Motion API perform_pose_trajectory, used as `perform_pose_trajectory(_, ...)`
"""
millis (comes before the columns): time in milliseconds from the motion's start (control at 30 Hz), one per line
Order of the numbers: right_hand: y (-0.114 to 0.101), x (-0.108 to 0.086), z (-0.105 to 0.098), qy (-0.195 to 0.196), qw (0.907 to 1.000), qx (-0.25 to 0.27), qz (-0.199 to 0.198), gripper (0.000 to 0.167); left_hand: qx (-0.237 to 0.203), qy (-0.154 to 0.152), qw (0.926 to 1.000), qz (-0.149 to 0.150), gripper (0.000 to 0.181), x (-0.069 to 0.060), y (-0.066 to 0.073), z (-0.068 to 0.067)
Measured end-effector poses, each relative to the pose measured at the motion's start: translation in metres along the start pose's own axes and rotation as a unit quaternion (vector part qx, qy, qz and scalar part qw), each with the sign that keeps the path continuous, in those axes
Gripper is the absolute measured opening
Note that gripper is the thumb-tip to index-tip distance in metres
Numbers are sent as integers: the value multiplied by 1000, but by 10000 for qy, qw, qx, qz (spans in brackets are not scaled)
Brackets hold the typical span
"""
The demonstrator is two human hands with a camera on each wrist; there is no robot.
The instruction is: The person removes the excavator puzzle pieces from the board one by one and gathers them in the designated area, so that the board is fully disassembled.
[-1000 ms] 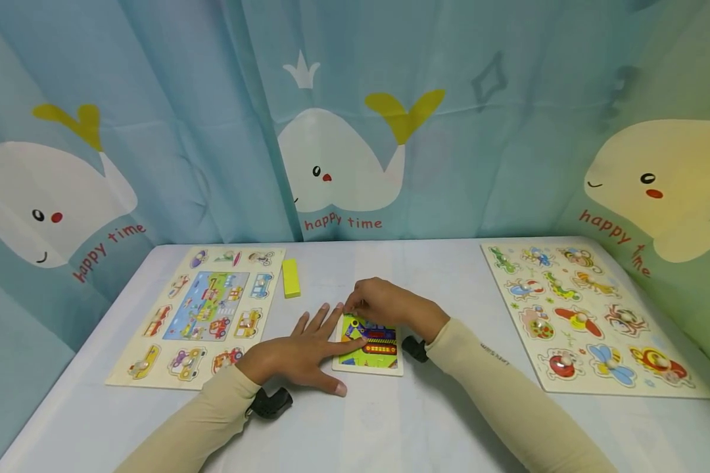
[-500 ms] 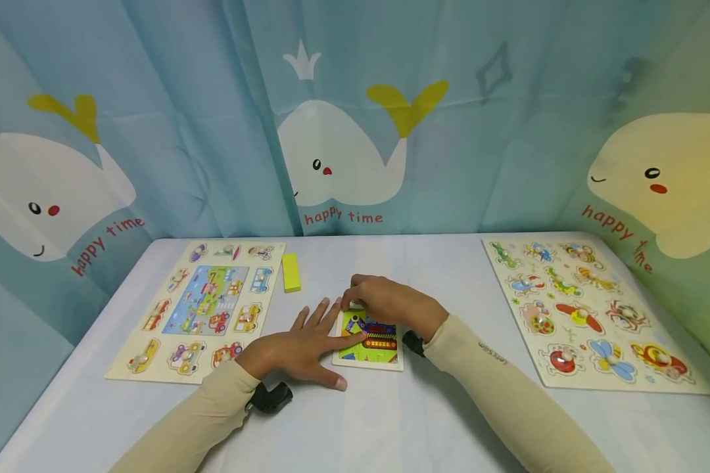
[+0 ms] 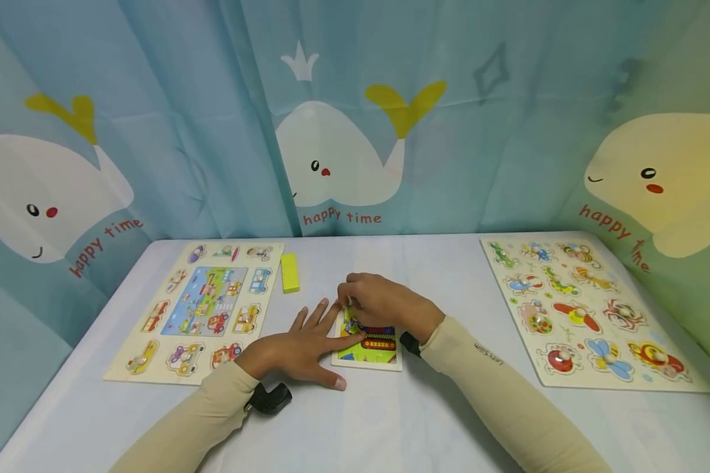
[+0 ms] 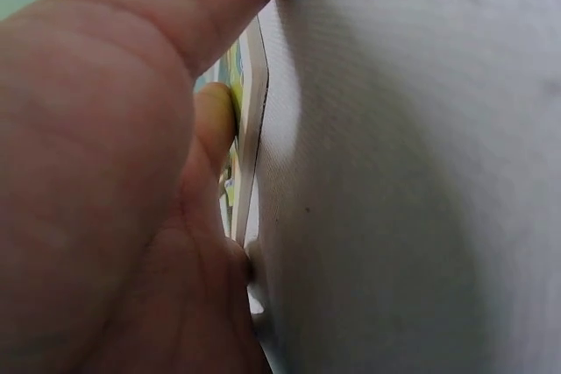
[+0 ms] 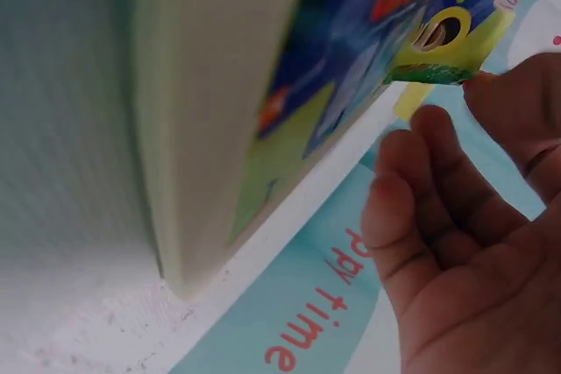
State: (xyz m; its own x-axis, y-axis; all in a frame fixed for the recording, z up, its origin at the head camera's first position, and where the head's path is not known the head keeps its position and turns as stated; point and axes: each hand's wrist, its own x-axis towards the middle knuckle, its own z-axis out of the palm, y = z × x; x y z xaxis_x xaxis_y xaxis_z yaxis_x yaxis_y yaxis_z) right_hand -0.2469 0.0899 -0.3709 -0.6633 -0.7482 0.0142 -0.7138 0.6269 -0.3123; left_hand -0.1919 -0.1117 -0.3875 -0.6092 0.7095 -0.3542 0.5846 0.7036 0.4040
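Note:
A small jigsaw puzzle (image 3: 384,358) in a pale tray, with a digger-like vehicle on green, lies at the middle of the table. My left hand (image 3: 298,355) lies spread at its left side, the index finger resting on the picture. Over the top left corner is my right hand (image 3: 384,303), its fingers curled. In the right wrist view, the thumb and a mostly hidden finger pinch a jigsaw piece (image 5: 478,28), green and blue with a yellow ring. That piece stands tilted up from the tray. The left wrist view shows the tray's edge (image 4: 252,120) beside the left fingers.
A vehicle peg puzzle board (image 3: 177,368) lies on the left, an insect peg puzzle board (image 3: 568,328) on the right. Beside the left board is a yellow block (image 3: 290,273). A whale-print curtain (image 3: 449,177) hangs behind the table.
My right hand has shifted slightly left at the puzzle's top edge, and the corner piece, flat before, is now tilted up. The left hand stays in place.

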Motion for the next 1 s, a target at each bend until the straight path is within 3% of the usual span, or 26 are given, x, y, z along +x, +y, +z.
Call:
perform_pose_trajectory(167,1,0,0,-136,9988,421,199,14,-1,23,10000,11,79,0,0,-1)
perform_pose_trajectory(433,2,-3,1,-199,9969,591,481,20,-21,31,10000,85,79,-1,0,1)
perform_pose_trajectory(767,3,-7,1,13,9937,1081,308,14,-85,31,9999,63,78,-2,0,1)
perform_pose_trajectory(1000,4,-12,-1,236,9828,1829,97,15,-49,30,10000,74,77,-1,0,0)
